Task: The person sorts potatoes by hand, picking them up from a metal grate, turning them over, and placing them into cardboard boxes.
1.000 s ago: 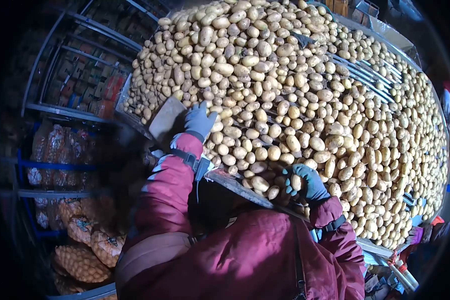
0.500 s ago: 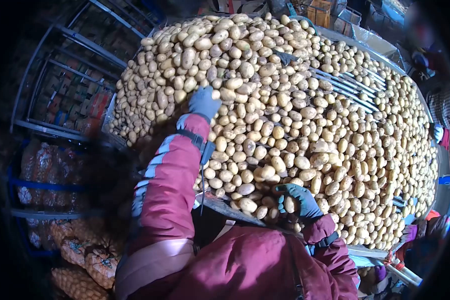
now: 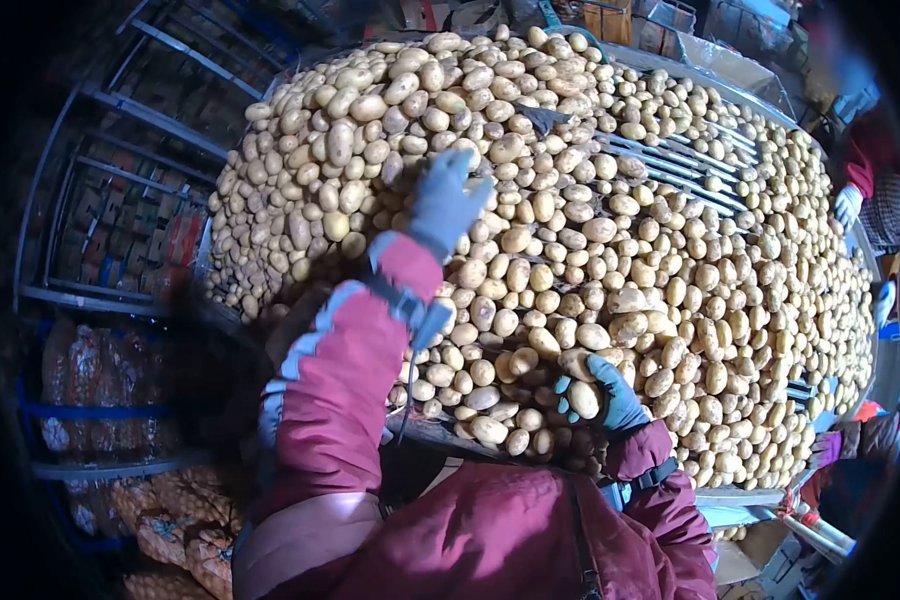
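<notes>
A broad heap of pale potatoes point(image 3: 710, 340) fills the view before me. My left hand point(image 3: 444, 200), in a grey-blue glove, reaches over the upper left part of the heap. Its thumb and fingers are spread, and I see nothing held between them. Close to my body at the front edge, my right hand point(image 3: 615, 396) wears a dark teal glove. Its fingers are curled round a potato point(image 3: 584, 400), and another potato point(image 3: 576, 363) rests just above, against the hand.
Metal slats point(image 3: 670, 172) show through the heap. Metal racking point(image 3: 155, 125) stands at the left, with filled net sacks point(image 3: 175, 530) below it. An open cardboard box point(image 3: 725, 68) lies beyond the far edge. At the right, another person's gloved hand point(image 3: 848, 205) is by the heap.
My left hand has shifted right and its fingers have spread. My right hand has risen slightly, with a potato now showing plainly in its fingers. Another person's gloved hand has appeared at the right.
</notes>
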`<state>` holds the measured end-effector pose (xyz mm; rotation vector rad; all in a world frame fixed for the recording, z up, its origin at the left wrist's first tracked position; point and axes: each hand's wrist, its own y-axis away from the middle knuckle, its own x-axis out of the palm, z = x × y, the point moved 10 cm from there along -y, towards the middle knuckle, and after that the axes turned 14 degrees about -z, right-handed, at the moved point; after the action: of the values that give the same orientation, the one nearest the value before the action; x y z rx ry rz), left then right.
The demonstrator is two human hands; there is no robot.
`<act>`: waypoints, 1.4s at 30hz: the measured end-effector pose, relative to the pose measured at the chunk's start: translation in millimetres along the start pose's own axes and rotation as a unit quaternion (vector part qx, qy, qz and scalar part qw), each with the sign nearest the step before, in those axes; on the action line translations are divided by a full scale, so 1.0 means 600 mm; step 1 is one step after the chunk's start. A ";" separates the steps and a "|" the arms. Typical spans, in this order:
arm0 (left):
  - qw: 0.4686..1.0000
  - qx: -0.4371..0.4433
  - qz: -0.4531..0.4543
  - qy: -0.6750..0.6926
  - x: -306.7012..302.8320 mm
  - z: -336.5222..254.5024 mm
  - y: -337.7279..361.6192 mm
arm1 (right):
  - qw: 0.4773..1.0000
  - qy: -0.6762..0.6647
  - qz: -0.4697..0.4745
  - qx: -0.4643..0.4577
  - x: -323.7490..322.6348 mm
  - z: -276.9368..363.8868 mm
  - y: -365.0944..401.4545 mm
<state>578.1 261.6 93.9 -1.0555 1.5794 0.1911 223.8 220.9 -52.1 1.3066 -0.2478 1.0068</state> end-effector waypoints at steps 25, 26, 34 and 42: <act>0.862 0.190 0.272 0.384 0.114 -0.554 0.471 | 0.915 -0.223 -0.123 -0.314 -0.269 0.037 0.242; 0.841 0.158 0.337 0.394 0.133 -0.572 0.495 | 0.909 -0.174 -0.164 -0.342 -0.300 0.027 0.269; 0.757 0.243 0.453 0.403 0.122 -0.774 0.606 | 0.798 -0.388 -0.217 -0.407 -0.545 -0.143 0.564; 0.794 0.325 0.281 0.430 0.122 -0.777 0.605 | 0.659 -0.285 -0.513 -0.469 -0.846 -0.249 0.808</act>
<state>-1.0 139.8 30.5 -0.0403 2.4996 -0.4966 -477.2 76.5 -105.2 0.5174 -0.3632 -0.5504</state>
